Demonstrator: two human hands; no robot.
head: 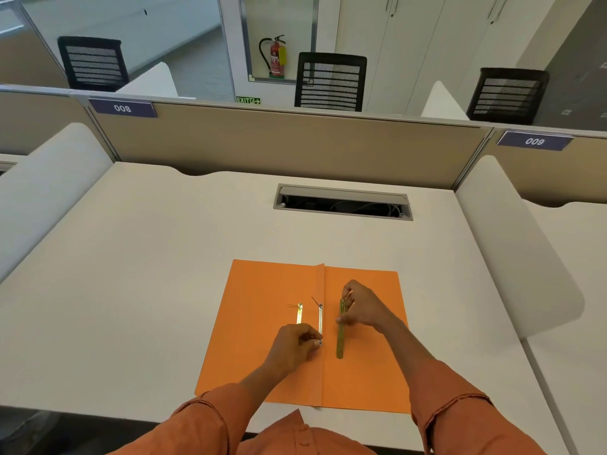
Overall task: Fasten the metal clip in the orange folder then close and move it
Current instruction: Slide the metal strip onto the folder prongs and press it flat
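Note:
The orange folder (262,290) lies open and flat on the white desk, its spine fold running away from me through the middle. Two silver prongs of the metal clip (320,318) stand along the fold, a second prong (299,313) just left of it. My left hand (294,344) pinches the near end of the prong at the fold. My right hand (359,307) holds a long brass-coloured clip bar (340,333) against the right leaf, fingers at its far end and thumb at its middle.
An open cable hatch (341,201) is set in the desk (131,257) beyond the folder. Rounded white side dividers (512,251) flank the desk, and a beige partition (295,139) closes the back. Office chairs stand behind it.

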